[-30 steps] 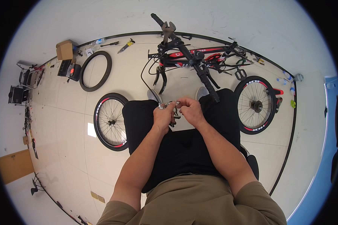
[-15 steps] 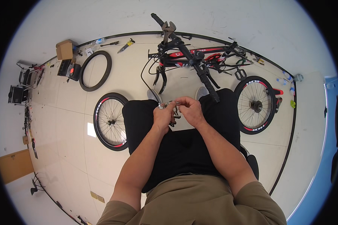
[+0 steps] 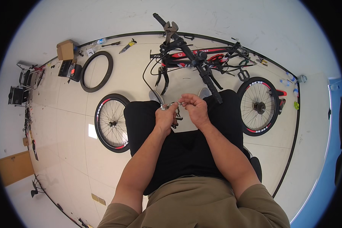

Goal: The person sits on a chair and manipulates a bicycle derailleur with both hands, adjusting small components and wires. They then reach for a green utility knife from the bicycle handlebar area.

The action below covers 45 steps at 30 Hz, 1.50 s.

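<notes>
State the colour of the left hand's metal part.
Silvery, with darker areas: the metal part shows best in the head view.

bike frame [image 3: 212, 50] is black and red with white graphics, both bike wheels [image 3: 260, 108] black with red-and-white rim patches, metal part [image 3: 163, 108] silvery. plain black trousers [image 3: 140, 125], olive-brown t-shirt [image 3: 201, 207], cream floor tiles [image 3: 70, 140].

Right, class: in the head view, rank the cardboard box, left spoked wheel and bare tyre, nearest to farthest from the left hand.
1. Spoked wheel, left of the left hand
2. Bare tyre, farther up on the left
3. Cardboard box, past the tyre
</notes>
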Tool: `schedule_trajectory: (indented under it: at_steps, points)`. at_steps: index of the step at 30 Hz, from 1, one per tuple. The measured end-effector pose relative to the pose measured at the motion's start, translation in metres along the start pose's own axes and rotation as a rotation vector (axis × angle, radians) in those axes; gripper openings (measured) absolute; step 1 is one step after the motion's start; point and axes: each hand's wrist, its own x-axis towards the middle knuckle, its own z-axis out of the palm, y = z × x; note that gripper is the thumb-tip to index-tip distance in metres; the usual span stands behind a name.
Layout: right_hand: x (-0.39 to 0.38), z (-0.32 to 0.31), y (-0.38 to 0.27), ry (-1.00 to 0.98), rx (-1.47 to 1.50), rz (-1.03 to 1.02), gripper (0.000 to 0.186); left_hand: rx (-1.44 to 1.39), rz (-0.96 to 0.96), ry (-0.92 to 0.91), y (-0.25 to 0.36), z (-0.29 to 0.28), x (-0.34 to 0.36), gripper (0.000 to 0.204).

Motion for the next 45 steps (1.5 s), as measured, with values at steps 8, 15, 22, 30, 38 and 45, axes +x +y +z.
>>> schedule_trajectory:
  at_steps: [8, 15, 22, 30, 38, 45]
  points:
    - [-0.002, 0.000, -0.002, 0.049, -0.074, 0.088, 0.045, 0.010, -0.015, 0.005, 0.003, 0.001, -0.002, 0.024]
    - [-0.002, 0.001, -0.008, 0.017, -0.004, 0.064, 0.045, 0.011, -0.012, 0.000, 0.004, 0.001, -0.004, 0.023]
    - [0.000, 0.000, -0.002, -0.013, -0.005, 0.056, 0.047, 0.008, -0.011, -0.003, 0.002, 0.001, -0.002, 0.024]
    - [-0.001, -0.001, -0.004, 0.036, -0.053, 0.100, 0.050, 0.009, -0.003, -0.003, 0.001, 0.000, -0.001, 0.024]
    - [-0.002, 0.004, -0.015, 0.017, -0.020, 0.083, 0.051, 0.001, -0.004, 0.000, 0.002, -0.001, -0.002, 0.025]
    - [-0.002, 0.001, -0.010, 0.040, -0.019, 0.111, 0.050, 0.009, 0.003, 0.003, 0.001, 0.000, 0.000, 0.025]
